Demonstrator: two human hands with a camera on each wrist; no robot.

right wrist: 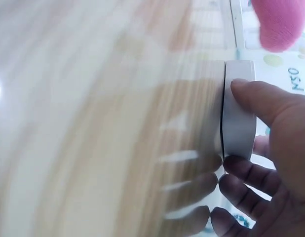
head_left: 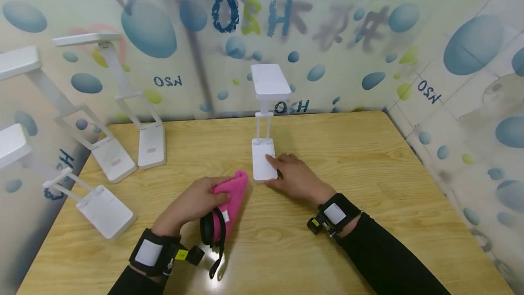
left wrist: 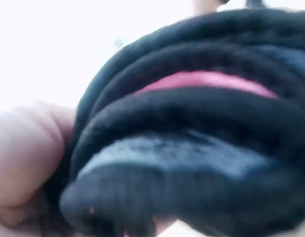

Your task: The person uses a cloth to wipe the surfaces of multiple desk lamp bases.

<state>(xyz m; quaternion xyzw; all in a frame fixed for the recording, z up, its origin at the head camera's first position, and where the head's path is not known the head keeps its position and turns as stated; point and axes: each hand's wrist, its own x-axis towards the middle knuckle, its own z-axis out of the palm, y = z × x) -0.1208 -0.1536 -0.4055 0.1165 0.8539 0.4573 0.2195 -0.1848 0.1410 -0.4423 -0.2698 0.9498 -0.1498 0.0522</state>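
Observation:
My left hand [head_left: 200, 197] grips a fuzzy pink cloth piece [head_left: 235, 192] with a black band and a dangling black strap, raised over the table. The black folded band [left wrist: 192, 108], with a strip of pink inside, fills the left wrist view. Further right, a white folding desk lamp [head_left: 264, 160] stands upright near the wall. My right hand [head_left: 299, 176] holds its base at the right side and front corner. In the right wrist view the thumb lies against the edge of the lamp base [right wrist: 240, 111], the other fingers round its corner.
On the left of the wooden table [head_left: 327, 240] stand three more white desk lamps, one at the back [head_left: 151, 144], one in the middle [head_left: 114, 158] and one nearer me [head_left: 105, 213]. A patterned wall [head_left: 335, 85] borders the table's back edge.

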